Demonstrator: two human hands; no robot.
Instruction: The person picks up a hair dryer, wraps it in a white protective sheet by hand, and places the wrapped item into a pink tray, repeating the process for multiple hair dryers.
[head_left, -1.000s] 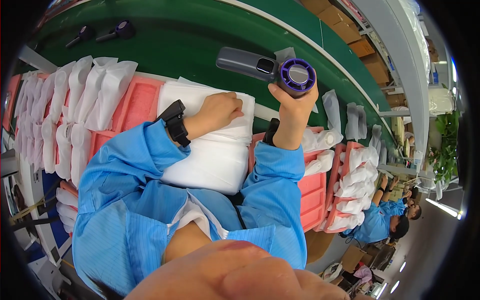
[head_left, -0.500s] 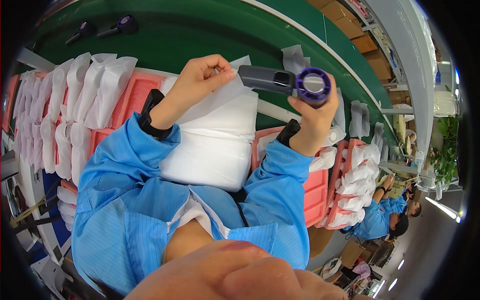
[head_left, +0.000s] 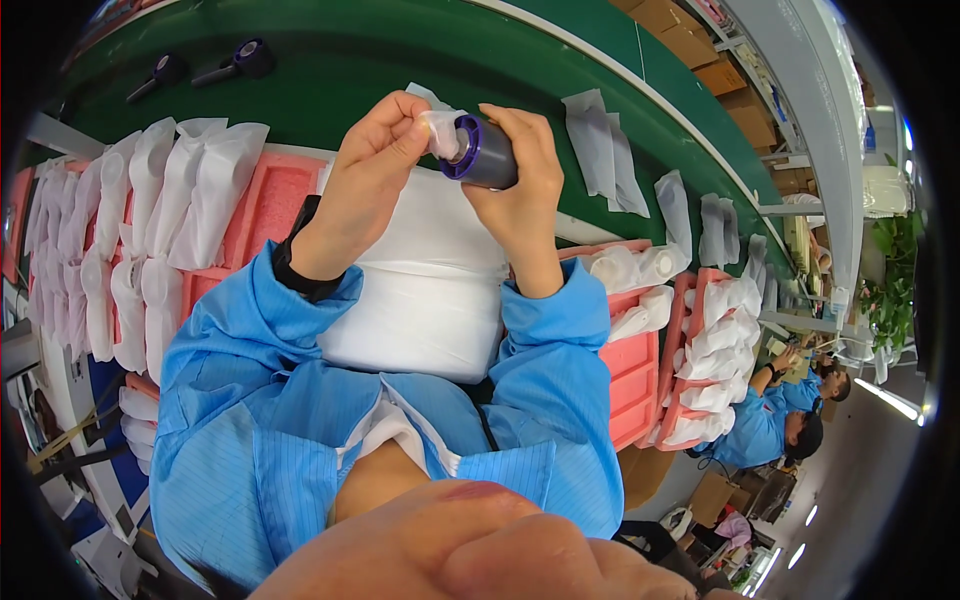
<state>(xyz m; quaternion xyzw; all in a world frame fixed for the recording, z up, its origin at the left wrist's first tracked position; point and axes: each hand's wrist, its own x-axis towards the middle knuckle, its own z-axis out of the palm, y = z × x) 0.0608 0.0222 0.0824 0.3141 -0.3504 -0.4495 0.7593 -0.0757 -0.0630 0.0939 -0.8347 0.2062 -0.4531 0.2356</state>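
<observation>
My right hand [head_left: 525, 175] is wrapped around the dark grey head of a hair dryer [head_left: 492, 160], whose purple-ringed end faces left. Its handle is mostly hidden. Close against that ring, my left hand [head_left: 380, 150] pinches a crumpled, translucent white bag [head_left: 440, 130]. Whether the bag is around any part of the dryer, I cannot tell. Below both hands lies a thick stack of white bags [head_left: 420, 290], right in front of my body.
Two more dryers [head_left: 240, 62] lie on the green belt [head_left: 340, 70] at the far left. Pink foam trays [head_left: 270, 205] with several white-wrapped items flank me. Translucent sleeved pieces [head_left: 605, 155] lie along the belt at right. Co-workers in blue [head_left: 750, 425] sit farther right.
The dryer has turned, its handle no longer pointing left, and my right hand has moved left with it toward my left hand. The bag has lifted off the stack and bunched up.
</observation>
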